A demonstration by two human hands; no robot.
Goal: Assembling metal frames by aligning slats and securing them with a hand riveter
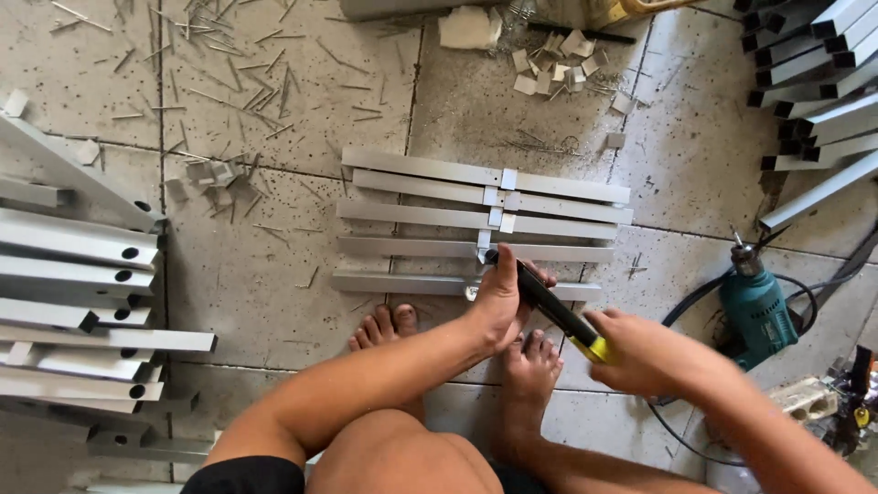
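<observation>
Several grey aluminium bars (412,212) lie side by side on the tiled floor, joined across the middle by small metal brackets (495,217). My right hand (645,352) grips the yellow end of a black-handled tool (551,306), whose tip reaches the bracket on the second-nearest bar. My left hand (498,302) rests on the nearest bar (393,284) and steadies the tool's shaft. My bare feet (530,366) sit just below the nearest bar.
A teal power drill (754,306) with a black cable lies on the floor at the right. Stacks of aluminium profiles lie at the left (73,302) and upper right (814,82). Loose rivet stems (229,82) and small brackets (558,64) litter the floor.
</observation>
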